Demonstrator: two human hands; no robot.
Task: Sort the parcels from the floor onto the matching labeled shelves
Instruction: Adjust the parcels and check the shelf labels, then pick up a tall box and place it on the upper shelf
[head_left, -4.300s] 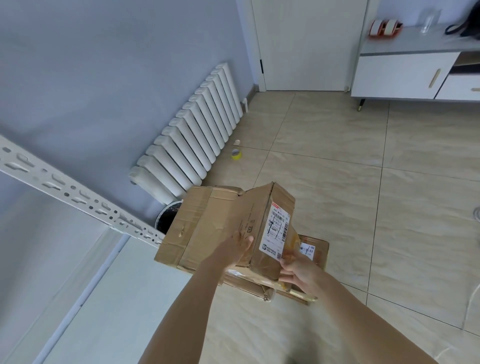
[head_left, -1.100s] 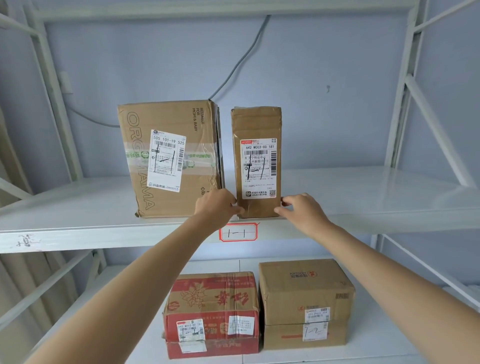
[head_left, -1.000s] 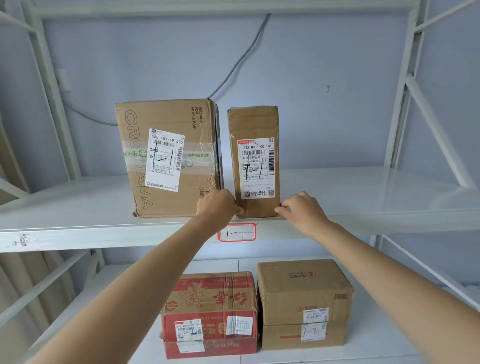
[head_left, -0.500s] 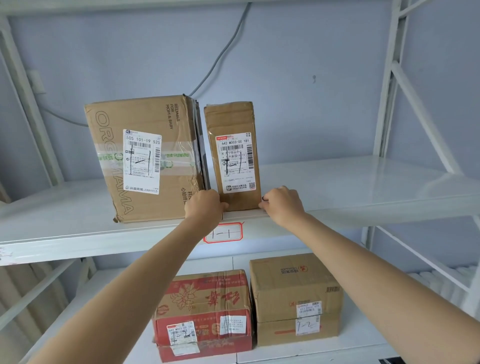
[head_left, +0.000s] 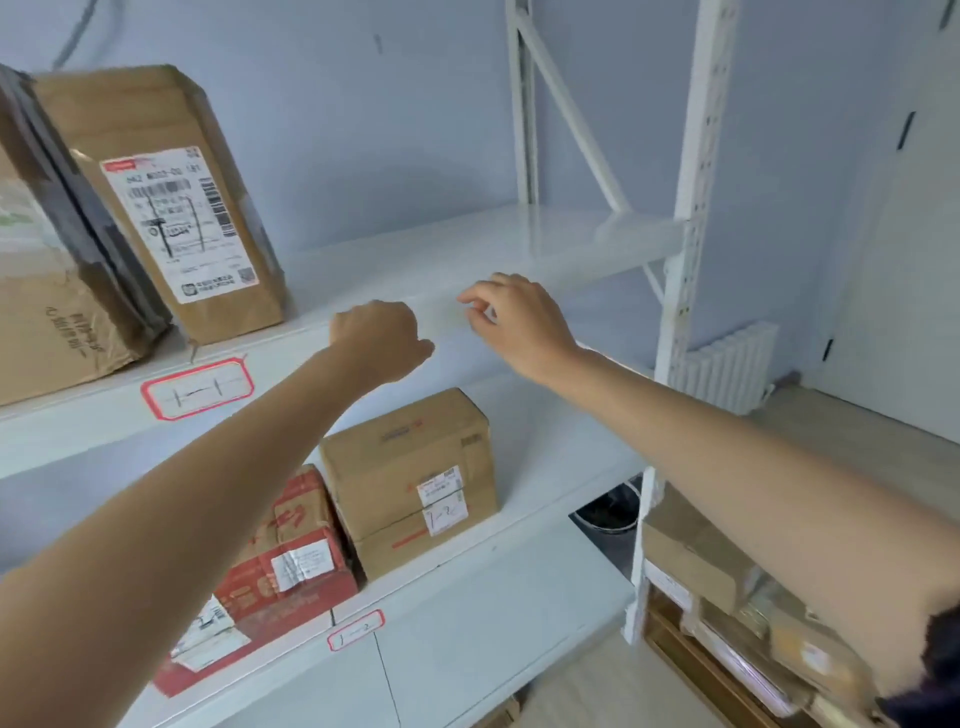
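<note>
Both hands empty, in front of upper shelf (head_left: 467, 260) edge. Left hand (head_left: 382, 338) curled to a loose fist, holding nothing; right hand (head_left: 519, 322) w/ fingers loosely bent, also holding nothing. Tall parcel (head_left: 171, 208) stands upright on upper shelf at left, above tag "1-1" (head_left: 197, 389), just beside a bigger box (head_left: 47, 312). Lower shelf (head_left: 519, 545), tag "1-2" (head_left: 356, 630): red box (head_left: 291, 561) and brown box (head_left: 410, 478) side by side. More parcels on floor, right (head_left: 727, 582).

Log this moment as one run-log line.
parcel: upright on shelf 1-1 | left hand: empty, curled | right hand: empty, off parcel | next: floor parcels
</note>
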